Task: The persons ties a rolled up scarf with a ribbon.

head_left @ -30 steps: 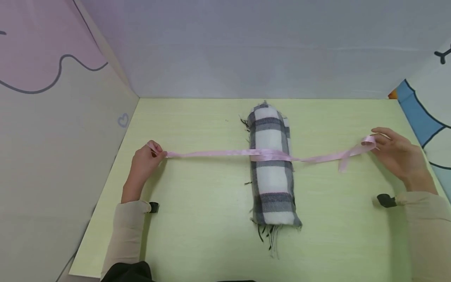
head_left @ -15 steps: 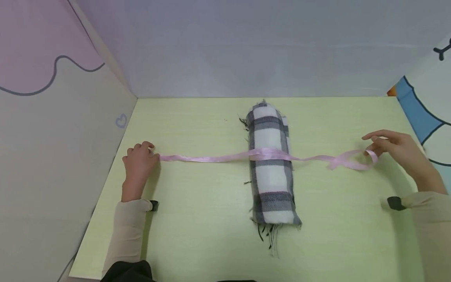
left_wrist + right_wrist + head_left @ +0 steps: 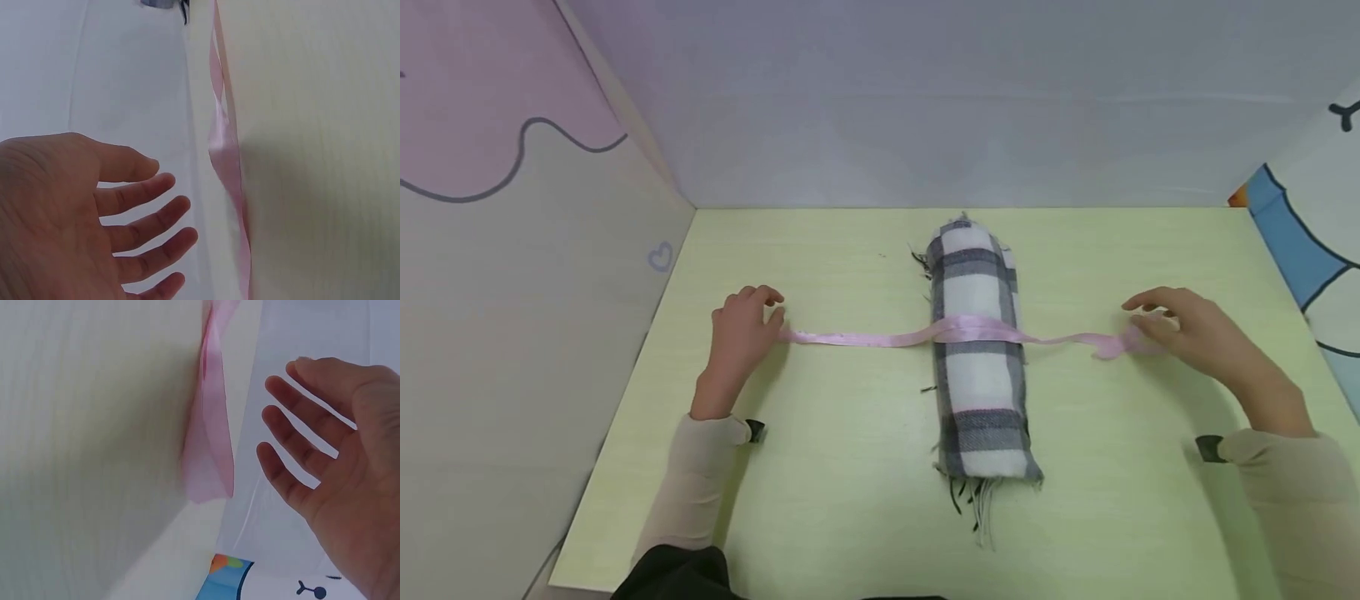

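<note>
Hovering left hand (image 3: 741,327), right hand (image 3: 1187,333), fingers spread

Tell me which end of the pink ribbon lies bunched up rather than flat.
The ribbon end by the right hand is folded over; the end by the left hand lies flat.

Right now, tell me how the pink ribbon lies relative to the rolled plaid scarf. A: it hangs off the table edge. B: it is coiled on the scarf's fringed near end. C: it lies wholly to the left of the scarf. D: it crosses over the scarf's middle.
D: the pink ribbon runs from side to side across the middle of the rolled plaid scarf.
</note>
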Action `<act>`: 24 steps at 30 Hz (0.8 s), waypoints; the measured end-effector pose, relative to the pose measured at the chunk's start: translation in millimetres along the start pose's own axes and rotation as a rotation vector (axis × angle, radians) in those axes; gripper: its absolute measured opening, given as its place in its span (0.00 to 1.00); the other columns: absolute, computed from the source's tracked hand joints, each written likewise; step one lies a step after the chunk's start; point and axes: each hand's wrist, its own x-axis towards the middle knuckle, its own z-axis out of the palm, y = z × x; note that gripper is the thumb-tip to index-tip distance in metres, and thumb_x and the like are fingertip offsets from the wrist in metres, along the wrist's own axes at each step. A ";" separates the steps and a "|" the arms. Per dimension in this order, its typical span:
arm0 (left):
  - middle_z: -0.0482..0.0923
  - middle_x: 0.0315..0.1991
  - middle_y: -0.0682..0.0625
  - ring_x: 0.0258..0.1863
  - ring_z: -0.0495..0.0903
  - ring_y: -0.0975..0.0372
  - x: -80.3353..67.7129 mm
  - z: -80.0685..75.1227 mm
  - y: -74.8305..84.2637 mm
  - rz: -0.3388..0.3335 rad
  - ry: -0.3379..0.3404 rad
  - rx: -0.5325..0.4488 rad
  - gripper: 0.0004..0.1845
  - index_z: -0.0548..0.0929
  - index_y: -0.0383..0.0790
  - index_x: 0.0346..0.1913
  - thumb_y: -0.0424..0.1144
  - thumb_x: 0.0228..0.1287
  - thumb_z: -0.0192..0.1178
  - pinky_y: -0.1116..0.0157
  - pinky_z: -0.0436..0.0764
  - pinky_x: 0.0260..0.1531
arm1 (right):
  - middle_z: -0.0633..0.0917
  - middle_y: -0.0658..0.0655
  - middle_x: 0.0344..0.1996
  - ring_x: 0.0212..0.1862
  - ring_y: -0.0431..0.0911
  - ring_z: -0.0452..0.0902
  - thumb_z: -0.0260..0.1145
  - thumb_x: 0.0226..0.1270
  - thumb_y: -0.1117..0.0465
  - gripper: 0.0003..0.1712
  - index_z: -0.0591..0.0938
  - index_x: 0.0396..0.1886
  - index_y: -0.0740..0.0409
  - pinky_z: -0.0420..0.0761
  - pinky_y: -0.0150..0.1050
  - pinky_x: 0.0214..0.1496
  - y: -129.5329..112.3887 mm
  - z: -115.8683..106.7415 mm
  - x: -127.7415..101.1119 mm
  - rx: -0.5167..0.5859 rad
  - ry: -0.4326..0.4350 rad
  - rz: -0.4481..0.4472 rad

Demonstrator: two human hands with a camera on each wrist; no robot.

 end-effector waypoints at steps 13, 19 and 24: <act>0.85 0.55 0.48 0.55 0.82 0.50 8.3 39.9 81.9 0.279 -0.224 -0.150 0.16 0.85 0.46 0.62 0.44 0.80 0.55 0.46 0.76 0.53 | 0.90 0.59 0.47 0.49 0.57 0.84 0.76 0.64 0.66 0.19 0.85 0.54 0.61 0.80 0.56 0.50 -27.9 48.1 10.1 -0.195 0.078 -0.308; 0.84 0.57 0.49 0.57 0.81 0.52 5.8 55.7 108.4 0.362 -0.311 -0.162 0.17 0.84 0.48 0.63 0.48 0.81 0.54 0.47 0.76 0.55 | 0.87 0.53 0.34 0.29 0.45 0.78 0.77 0.58 0.70 0.14 0.83 0.42 0.57 0.77 0.43 0.31 -28.5 54.3 13.6 -0.307 0.210 -0.372; 0.84 0.58 0.50 0.58 0.81 0.52 2.1 60.0 118.4 0.387 -0.330 -0.177 0.15 0.85 0.48 0.61 0.47 0.81 0.55 0.46 0.76 0.58 | 0.84 0.58 0.32 0.22 0.43 0.72 0.70 0.58 0.74 0.16 0.78 0.45 0.61 0.70 0.39 0.23 -31.7 52.2 8.6 -0.350 0.335 -0.335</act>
